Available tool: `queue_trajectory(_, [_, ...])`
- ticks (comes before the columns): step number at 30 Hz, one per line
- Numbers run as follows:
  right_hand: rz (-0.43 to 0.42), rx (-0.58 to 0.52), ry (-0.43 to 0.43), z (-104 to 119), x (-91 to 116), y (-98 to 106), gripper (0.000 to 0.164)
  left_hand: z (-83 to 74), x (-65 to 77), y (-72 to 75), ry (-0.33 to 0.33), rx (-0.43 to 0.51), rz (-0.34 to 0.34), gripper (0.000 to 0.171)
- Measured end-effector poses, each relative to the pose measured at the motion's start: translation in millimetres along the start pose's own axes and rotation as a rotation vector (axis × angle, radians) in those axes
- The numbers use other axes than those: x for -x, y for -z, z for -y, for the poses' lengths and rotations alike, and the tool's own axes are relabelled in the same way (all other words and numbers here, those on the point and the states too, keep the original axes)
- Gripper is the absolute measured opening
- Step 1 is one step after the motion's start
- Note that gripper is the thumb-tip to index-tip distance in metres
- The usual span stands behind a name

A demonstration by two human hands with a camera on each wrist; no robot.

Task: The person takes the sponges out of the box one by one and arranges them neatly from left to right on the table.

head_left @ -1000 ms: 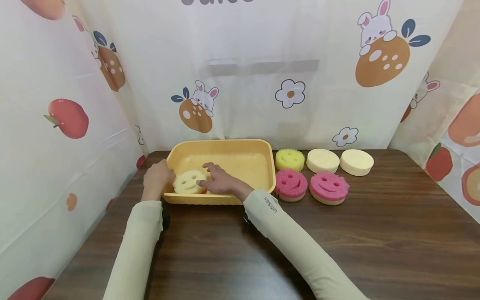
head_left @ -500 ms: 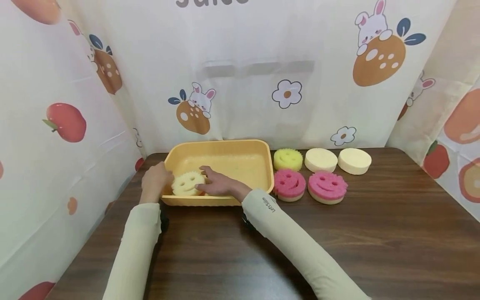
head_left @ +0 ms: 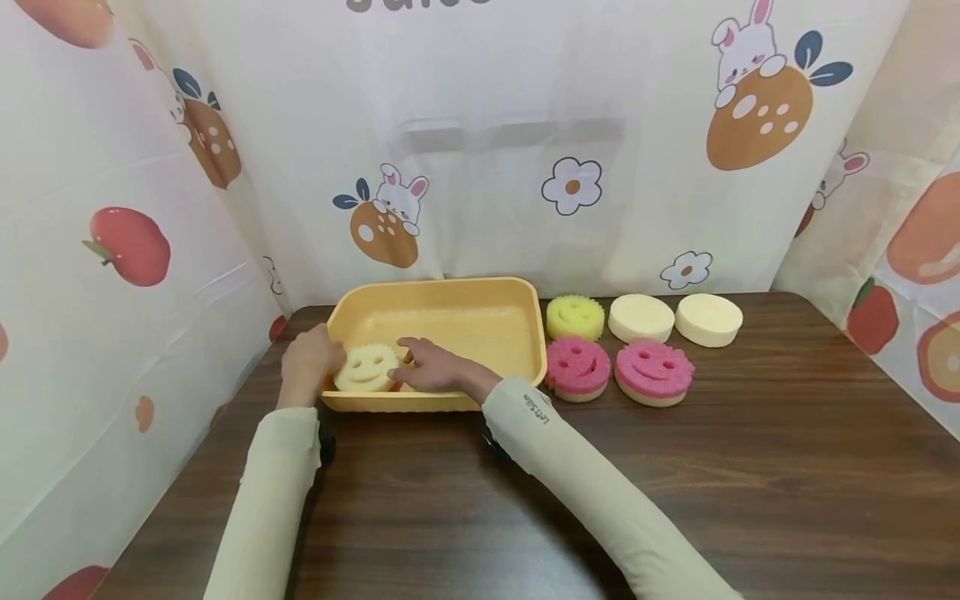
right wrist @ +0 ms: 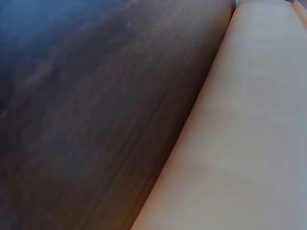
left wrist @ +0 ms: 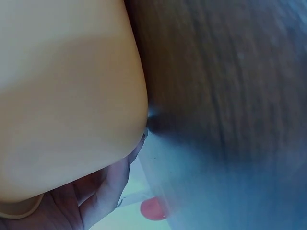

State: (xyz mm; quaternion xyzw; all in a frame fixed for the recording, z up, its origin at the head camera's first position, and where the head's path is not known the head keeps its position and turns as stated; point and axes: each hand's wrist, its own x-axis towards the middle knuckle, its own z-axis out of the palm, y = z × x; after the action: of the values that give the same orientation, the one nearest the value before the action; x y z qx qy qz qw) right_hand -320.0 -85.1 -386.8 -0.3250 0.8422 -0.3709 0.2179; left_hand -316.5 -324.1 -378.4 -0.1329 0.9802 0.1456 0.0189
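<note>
A yellow plastic tray (head_left: 480, 342) stands at the back of the table. My left hand (head_left: 311, 357) grips its left side; the left wrist view shows fingers (left wrist: 108, 191) along the tray's outer wall. Inside, at the front left corner, lies a round cream smiley-face sponge (head_left: 367, 367) with a scalloped edge, and a bit of red shows beneath its right side. Close by its right edge is my right hand (head_left: 438, 367), thumb and forefinger spread apart, the thumb touching or nearly touching the sponge. Its other fingers are hidden in the head view.
Right of the tray are a yellow smiley sponge (head_left: 575, 317), two plain cream round sponges (head_left: 641, 317) and two pink-topped smiley sponges (head_left: 654, 371). They stand on the dark wooden table (head_left: 480, 500). A printed curtain (head_left: 495, 217) rises behind.
Within the tray the cream smiley sponge has shifted slightly left, away from the right hand, and now sits a little lower. Both hands stay almost where they were. The head view has drifted slightly.
</note>
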Motion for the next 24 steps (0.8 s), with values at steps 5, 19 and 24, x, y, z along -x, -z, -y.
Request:
queue_trajectory(5, [0.013,0.035,0.0,1.1,0.8,0.6,0.074,0.1,-0.8,0.1,0.005,0.0,-0.001,0.052])
queue_trajectory(19, [0.034,0.041,0.022,2.0,-0.6,1.7,0.072,-2.5,-0.6,1.5,-0.014,-0.006,0.006,0.052])
queue_trajectory(24, [0.025,0.022,0.019,0.3,-1.9,0.2,0.069,-2.3,-0.6,0.5,-0.011,-0.008,0.005,0.051])
